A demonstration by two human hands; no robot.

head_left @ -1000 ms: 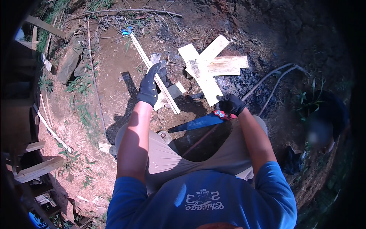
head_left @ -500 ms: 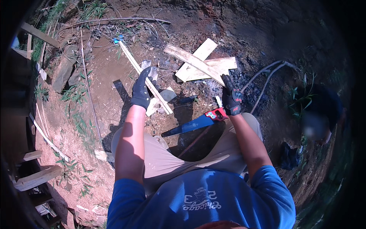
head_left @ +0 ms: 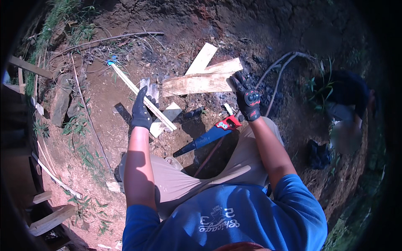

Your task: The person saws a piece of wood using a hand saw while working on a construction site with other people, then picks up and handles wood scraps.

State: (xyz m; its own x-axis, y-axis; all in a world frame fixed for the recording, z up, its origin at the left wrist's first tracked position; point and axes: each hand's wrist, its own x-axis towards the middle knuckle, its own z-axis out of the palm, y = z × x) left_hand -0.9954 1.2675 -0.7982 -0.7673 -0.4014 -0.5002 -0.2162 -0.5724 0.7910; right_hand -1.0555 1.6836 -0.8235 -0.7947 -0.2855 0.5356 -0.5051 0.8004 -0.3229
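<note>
My left hand (head_left: 141, 111), in a black glove, is closed around a pair of thin pale wooden strips (head_left: 125, 80). They slant from upper left down to the right past my palm. My right hand (head_left: 248, 100), gloved in black with red marks, grips the right end of a flat wooden board (head_left: 197, 84), its broad face turned up. Behind that board, two more pale boards (head_left: 202, 57) lie crossed on the ground. A handsaw (head_left: 209, 137) with a blue blade and red handle rests below my right hand, between my knees.
Wood offcuts (head_left: 169, 115) lie between my hands. Bent branches (head_left: 274, 79) and dark charred bits are at right. Farther right, a person in dark clothing (head_left: 347, 94) is near a black bag (head_left: 319, 154). Stacked timber (head_left: 52, 219) edges the left side.
The board in my right hand has swung to nearly level, its left end coming nearer. The strips in my left hand tilt more to the left. The whole view has shifted slightly.
</note>
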